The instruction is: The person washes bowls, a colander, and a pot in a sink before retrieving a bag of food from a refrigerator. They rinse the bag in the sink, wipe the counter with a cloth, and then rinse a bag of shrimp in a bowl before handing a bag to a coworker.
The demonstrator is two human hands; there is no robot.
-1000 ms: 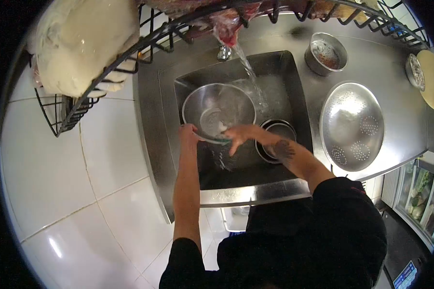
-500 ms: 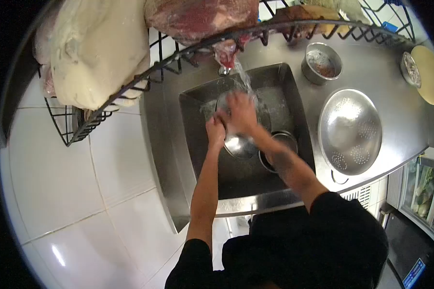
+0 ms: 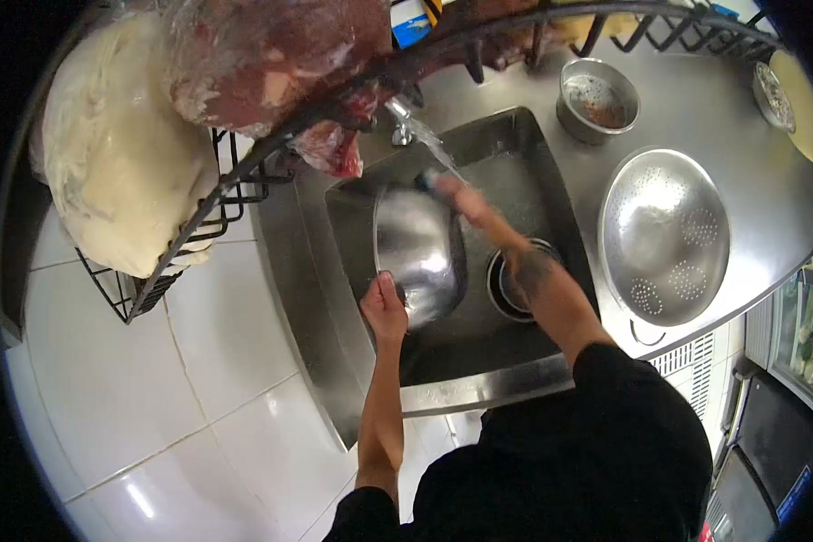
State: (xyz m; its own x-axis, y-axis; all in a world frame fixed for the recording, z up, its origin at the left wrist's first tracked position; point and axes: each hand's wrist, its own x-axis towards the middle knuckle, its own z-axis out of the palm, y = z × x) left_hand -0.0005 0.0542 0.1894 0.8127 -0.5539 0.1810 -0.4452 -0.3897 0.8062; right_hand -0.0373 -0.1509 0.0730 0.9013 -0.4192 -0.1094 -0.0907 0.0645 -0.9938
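Note:
A steel bowl (image 3: 414,244) is tilted on its side within the metal sink (image 3: 506,361). My left hand (image 3: 384,307) is closed on the bowl's near rim, thumb up. My right hand (image 3: 458,197) is blurred at the bowl's far side, under the tap (image 3: 403,131). Its fingers are closed around a small dark scouring pad (image 3: 427,180), also smeared by motion. Water (image 3: 435,149) runs from the tap close to that hand. Partly under my right forearm, a round metal container (image 3: 506,287) sits on the sink bottom.
A colander (image 3: 664,235) lies on the steel counter right of the sink. Behind it stand a metal pot (image 3: 596,104) with residue and a small bowl (image 3: 773,98) by a yellow board (image 3: 808,117). A black wire rack (image 3: 230,185) holding wrapped meat (image 3: 280,63) overhangs the back left.
The bowl has turned, showing more of its shiny surface. My left hand has come nearer me along the rim; my right hand has moved away from it, toward the bowl's far side.

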